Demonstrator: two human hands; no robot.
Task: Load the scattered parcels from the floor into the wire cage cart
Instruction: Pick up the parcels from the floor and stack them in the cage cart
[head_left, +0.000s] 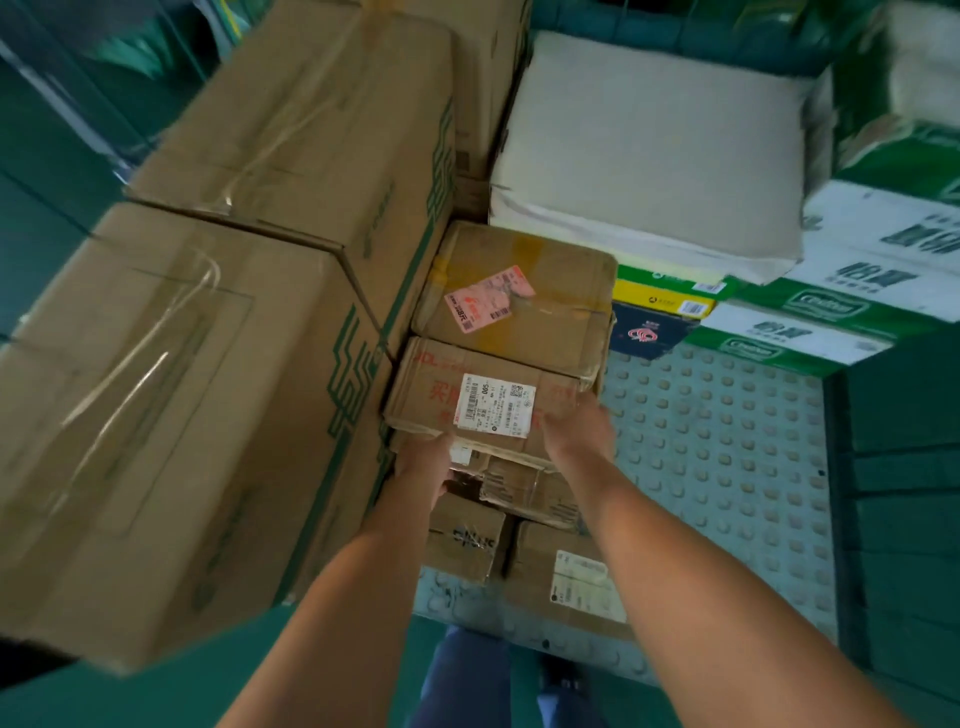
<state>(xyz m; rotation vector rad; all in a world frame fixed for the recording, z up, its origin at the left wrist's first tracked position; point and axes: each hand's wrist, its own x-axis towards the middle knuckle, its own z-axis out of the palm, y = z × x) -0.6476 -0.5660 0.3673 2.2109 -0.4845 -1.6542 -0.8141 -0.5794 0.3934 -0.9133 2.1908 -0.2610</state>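
Fingers: both hands, left hand (423, 462) and right hand (574, 428), grip the labelled parcel (480, 402) at its near edge.
Beneath: parcel rests on smaller boxes (519, 525).
Around: large cartons (171, 415) and other parcels fill most of the cart floor (727, 441).
Progress: loading looks well advanced; floor parcels out of view.

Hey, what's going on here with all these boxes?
A person is stacking parcels in a cart with a studded floor. Both hands hold a worn cardboard box with a white label: the left hand at its near edge, the right hand at its right corner. It sits on smaller boxes, beside two large cartons and a pink-labelled box.
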